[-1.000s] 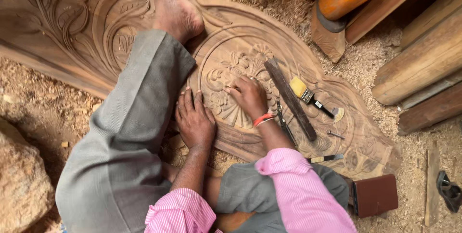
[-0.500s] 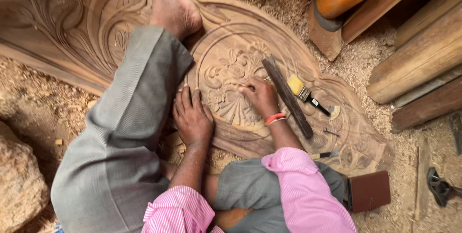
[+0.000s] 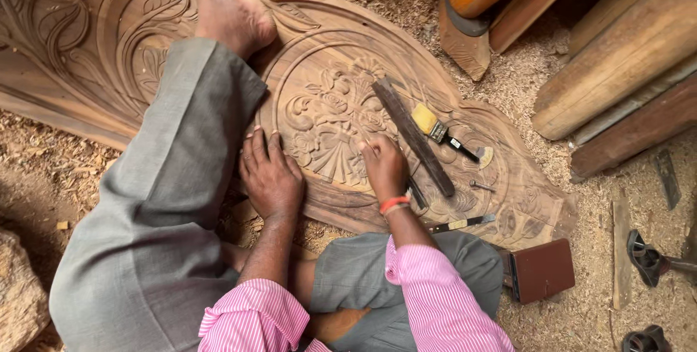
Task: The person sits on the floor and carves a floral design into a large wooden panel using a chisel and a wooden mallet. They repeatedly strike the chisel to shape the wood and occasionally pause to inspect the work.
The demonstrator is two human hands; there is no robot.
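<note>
A carved wooden panel (image 3: 145, 25) lies on a floor (image 3: 51, 170) thick with shavings, and the person sits over it, one trousered leg (image 3: 167, 177) stretched across so the bare foot (image 3: 225, 10) rests on the wood. The left hand (image 3: 270, 176) lies flat, fingers spread, pressing on the rim of the round medallion (image 3: 327, 116) and holding nothing. Just beside it the right hand (image 3: 385, 167) is curled narrow over the fan of petals at the medallion's lower edge; it seems to pinch a slim tool, though what it grips is too hidden to tell. Right of that hand a long dark bar (image 3: 414, 138), a yellow-bristled brush (image 3: 443, 132) and a small chisel (image 3: 465, 223) lie on the panel. A brown block (image 3: 541, 270) sits on the floor beyond. The relief looks largely cut, leaves and scrolls sharp throughout; what seems left is fine detailing in the centre and clearing dust.
</note>
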